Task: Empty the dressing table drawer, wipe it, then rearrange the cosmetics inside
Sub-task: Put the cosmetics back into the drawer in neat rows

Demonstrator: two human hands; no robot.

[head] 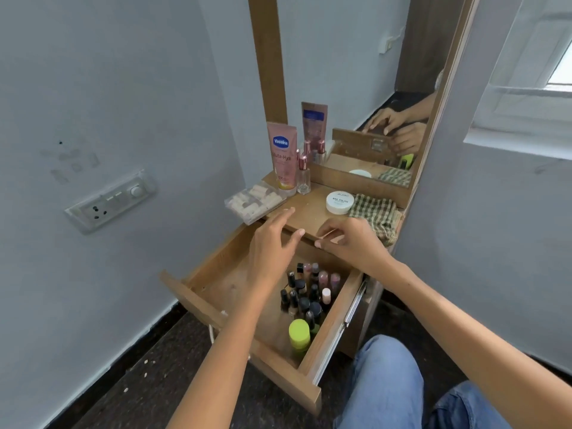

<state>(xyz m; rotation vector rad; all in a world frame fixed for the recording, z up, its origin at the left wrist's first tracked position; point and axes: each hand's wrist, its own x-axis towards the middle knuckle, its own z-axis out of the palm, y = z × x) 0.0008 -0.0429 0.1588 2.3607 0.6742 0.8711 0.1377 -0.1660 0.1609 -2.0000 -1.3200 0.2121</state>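
Head view: the drawer [216, 283] stands pulled out below the wooden surface [306, 209], with small bottles [309, 292] and a green-capped jar [299, 333] standing together along its right side; its left part shows bare wood. Above the drawer, the left hand [272, 243] hovers with fingers straight and slightly spread, holding nothing, fingertips near the surface edge. The right hand [349, 243] is just beside it, its fingers curled, thumb and forefinger pinching a thin pale stick [328, 234]. On the surface stand a pink tube [282, 156], a perfume bottle [303, 176], a white round tub [340, 202], a checked cloth [376, 216] and a clear packet [253, 201].
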